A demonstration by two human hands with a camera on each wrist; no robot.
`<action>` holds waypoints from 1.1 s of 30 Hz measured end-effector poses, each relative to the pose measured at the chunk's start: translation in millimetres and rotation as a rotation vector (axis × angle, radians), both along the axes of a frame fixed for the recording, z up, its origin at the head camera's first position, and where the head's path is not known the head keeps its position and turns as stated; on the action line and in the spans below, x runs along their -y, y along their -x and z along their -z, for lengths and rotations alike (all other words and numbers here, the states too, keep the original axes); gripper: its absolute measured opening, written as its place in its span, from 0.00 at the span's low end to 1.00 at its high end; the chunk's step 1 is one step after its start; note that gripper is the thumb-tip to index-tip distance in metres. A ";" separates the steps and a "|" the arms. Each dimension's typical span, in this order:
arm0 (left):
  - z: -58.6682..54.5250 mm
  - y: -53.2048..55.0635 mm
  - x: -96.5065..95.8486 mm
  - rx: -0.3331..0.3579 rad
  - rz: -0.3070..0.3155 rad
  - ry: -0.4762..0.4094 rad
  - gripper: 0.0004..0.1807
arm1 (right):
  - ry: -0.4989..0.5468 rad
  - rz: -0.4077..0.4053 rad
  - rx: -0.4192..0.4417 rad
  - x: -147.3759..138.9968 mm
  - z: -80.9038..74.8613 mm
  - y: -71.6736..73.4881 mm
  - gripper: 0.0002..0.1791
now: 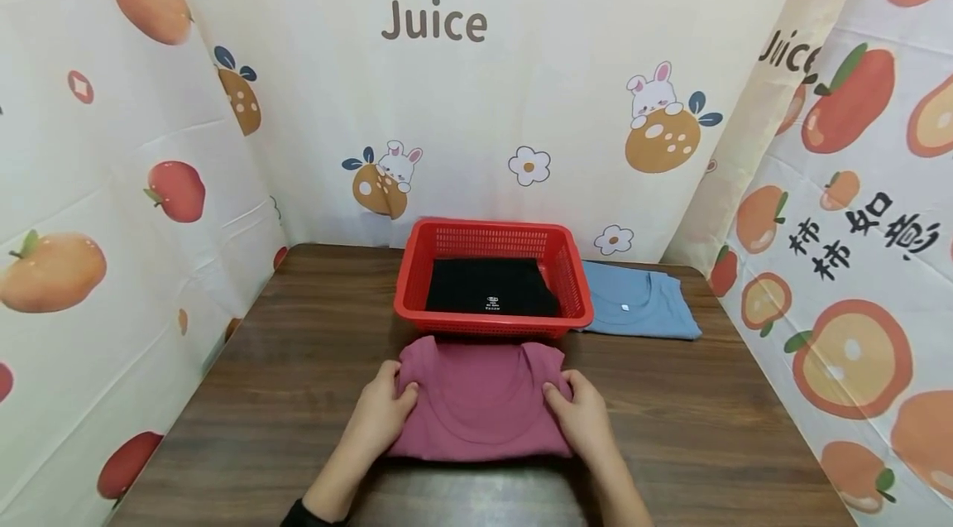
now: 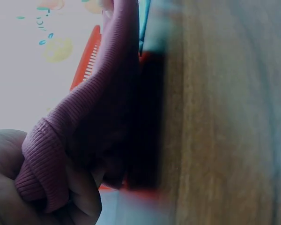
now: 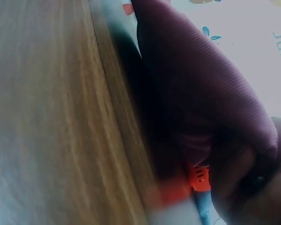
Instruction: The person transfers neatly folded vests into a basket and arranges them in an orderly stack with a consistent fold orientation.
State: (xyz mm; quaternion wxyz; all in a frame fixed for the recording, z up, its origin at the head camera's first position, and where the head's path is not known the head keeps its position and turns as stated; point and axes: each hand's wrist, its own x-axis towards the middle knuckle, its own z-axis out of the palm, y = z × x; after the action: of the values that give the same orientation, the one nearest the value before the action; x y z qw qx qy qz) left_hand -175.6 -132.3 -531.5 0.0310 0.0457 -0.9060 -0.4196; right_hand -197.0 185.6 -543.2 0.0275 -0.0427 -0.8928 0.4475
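Both hands grip a folded mauve-pink shirt (image 1: 484,403) by its two sides, in front of the basket. My left hand (image 1: 383,407) pinches its left side, thumb on top and fingers underneath. On the opposite side my right hand (image 1: 581,415) holds it the same way. The neckline shows as a wide curve across the top. In the left wrist view the ribbed cloth (image 2: 84,98) is bunched between thumb and fingers of the left hand (image 2: 51,187). The right wrist view shows the shirt (image 3: 206,75) raised off the table, held by the right hand (image 3: 253,183).
A red plastic basket (image 1: 405,283) stands just behind the shirt, holding a folded black garment (image 1: 484,283) with small white print. Right of it lies a folded blue shirt (image 1: 648,304), partly hidden by the basket. Printed curtains (image 1: 521,80) enclose the dark wooden table (image 1: 298,345).
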 end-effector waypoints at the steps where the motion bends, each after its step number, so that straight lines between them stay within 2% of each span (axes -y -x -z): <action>1: -1.3 -0.8 0.4 0.001 -0.003 -0.002 0.18 | 0.005 0.001 0.000 -0.5 -1.2 -0.5 0.08; 12: -24.0 -13.0 0.4 -0.014 -0.034 -0.018 0.19 | 0.059 0.002 -0.018 -0.6 -16.8 -8.4 0.10; 22: -44.7 -21.4 -0.6 -0.023 -0.050 -0.040 0.19 | 0.131 0.001 0.003 -4.9 -36.1 -13.5 0.10; 33: -65.3 -26.4 -3.9 -0.063 -0.030 -0.033 0.17 | 0.102 -0.012 -0.026 -9.6 -57.6 -16.8 0.09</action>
State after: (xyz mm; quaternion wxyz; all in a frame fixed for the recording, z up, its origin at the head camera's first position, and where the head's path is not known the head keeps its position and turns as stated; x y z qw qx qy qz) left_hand -149.3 -128.4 -466.2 0.0652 0.0467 -0.8967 -0.4353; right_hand -180.2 195.1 -485.6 0.0342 -0.0330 -0.8687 0.4930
